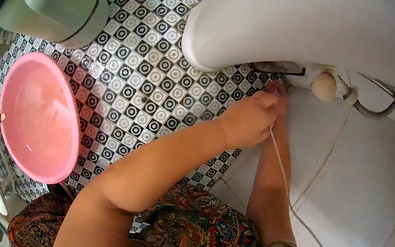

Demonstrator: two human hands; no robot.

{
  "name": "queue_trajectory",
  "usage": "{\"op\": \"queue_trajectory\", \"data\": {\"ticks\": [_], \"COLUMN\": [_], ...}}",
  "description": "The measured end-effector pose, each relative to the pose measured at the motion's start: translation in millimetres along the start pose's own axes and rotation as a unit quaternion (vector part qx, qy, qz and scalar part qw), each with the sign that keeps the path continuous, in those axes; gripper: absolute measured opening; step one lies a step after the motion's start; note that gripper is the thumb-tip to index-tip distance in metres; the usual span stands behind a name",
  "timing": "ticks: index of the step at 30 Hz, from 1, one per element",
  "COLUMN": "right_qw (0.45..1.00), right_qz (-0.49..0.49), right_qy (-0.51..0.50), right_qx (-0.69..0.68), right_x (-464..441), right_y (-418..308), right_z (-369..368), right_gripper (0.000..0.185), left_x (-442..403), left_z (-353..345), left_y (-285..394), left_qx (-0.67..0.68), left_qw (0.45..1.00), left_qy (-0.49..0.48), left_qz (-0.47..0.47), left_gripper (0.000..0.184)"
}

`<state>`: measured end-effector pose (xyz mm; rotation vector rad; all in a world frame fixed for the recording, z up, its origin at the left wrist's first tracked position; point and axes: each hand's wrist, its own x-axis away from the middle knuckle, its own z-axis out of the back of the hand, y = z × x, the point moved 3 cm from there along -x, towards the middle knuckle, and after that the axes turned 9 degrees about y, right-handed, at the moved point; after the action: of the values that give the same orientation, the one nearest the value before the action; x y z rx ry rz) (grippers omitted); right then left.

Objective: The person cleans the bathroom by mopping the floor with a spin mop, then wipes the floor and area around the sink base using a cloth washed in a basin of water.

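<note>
Patterned tile floor point(155, 99) lies open left of the left hand point(249, 120), whose curled fingers pinch a white cord point(281, 161). The right hand point(278, 89) is just beyond, its finger state unclear. A white fixture point(299, 26) and hose point(381, 115) crowd the far right; a pink basin point(73, 148) sits left.

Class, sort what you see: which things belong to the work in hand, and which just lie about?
Likely in use:
- pale cord, held by the left hand
- right hand, low by the wall

Apparently lying about:
- pink basin
- green container
</note>
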<state>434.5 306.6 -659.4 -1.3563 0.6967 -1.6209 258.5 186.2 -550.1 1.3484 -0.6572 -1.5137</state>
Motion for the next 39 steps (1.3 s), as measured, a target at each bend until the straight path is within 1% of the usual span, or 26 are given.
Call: {"op": "queue_trajectory", "data": {"ticks": [4, 6, 9, 13, 15, 16, 18, 22, 24, 28, 32, 34, 37, 39], "right_qw": [0.999, 0.998, 0.997, 0.996, 0.995, 0.995, 0.995, 0.993, 0.99, 0.978, 0.957, 0.959, 0.98, 0.99], "right_qz": [0.035, 0.049, 0.066, 0.073, 0.077, 0.079, 0.081, 0.093, 0.104, 0.144, 0.18, 0.172, 0.11, 0.055], "right_qy": [0.022, 0.031, 0.04, 0.045, 0.046, 0.046, 0.044, 0.042, 0.046, 0.06, 0.07, 0.058, -0.006, -0.063], "right_qx": [0.004, 0.012, 0.024, 0.028, 0.033, 0.034, 0.042, 0.058, 0.078, 0.136, 0.214, 0.218, 0.166, 0.109], "right_x": [-23.5, -33.4, -47.8, -63.6, -68.2, -69.5, -71.8, -69.6, -65.0, -42.7, 13.3, 46.5, 99.1, 129.2], "right_y": [1.1, 3.6, 7.0, 10.6, 11.7, 11.7, 11.8, 10.4, 9.1, 3.8, -5.0, -4.4, 5.5, 15.1], "right_z": [-2.6, -5.2, -10.1, -17.2, -19.9, -20.6, -22.2, -23.9, -24.8, -22.4, -12.3, -12.1, -21.8, -37.4], "right_gripper": [0.022, 0.022, 0.023, 0.024, 0.025, 0.025, 0.025, 0.026, 0.027, 0.028, 0.029, 0.03, 0.03, 0.031], "left_x": [-3.0, -5.9, -8.3, -8.6, -8.0, -7.2, -7.6, -3.1, -2.3, 1.4, 3.0, 4.7, 9.1, 15.6], "left_z": [5.8, 11.5, 7.3, 6.6, 7.2, 7.3, 8.0, 8.2, 8.0, 9.5, 9.6, 9.0, 4.9, 6.6], "left_y": [6.9, 12.8, 15.9, 17.0, 15.5, 15.5, 14.2, 14.6, 14.5, 16.6, 20.1, 22.8, 27.7, 30.3], "left_qx": [-0.012, 0.005, 0.001, 0.023, 0.024, 0.024, 0.017, 0.019, 0.015, 0.004, 0.004, 0.004, -0.022, -0.086], "left_qw": [0.999, 0.999, 0.999, 0.999, 0.998, 0.998, 0.999, 0.999, 0.999, 1.0, 1.0, 0.999, 0.999, 0.996], "left_qy": [-0.02, 0.046, 0.05, 0.023, 0.053, 0.053, 0.039, 0.031, 0.017, 0.018, 0.03, 0.033, 0.043, 0.006], "left_qz": [0.037, -0.002, 0.001, 0.011, 0.001, 0.002, 0.019, 0.014, 0.033, 0.021, -0.005, -0.015, -0.025, -0.031], "left_gripper": [0.012, 0.013, 0.014, 0.015, 0.015, 0.015, 0.015, 0.015, 0.015, 0.016, 0.015, 0.015, 0.018, 0.021]}}
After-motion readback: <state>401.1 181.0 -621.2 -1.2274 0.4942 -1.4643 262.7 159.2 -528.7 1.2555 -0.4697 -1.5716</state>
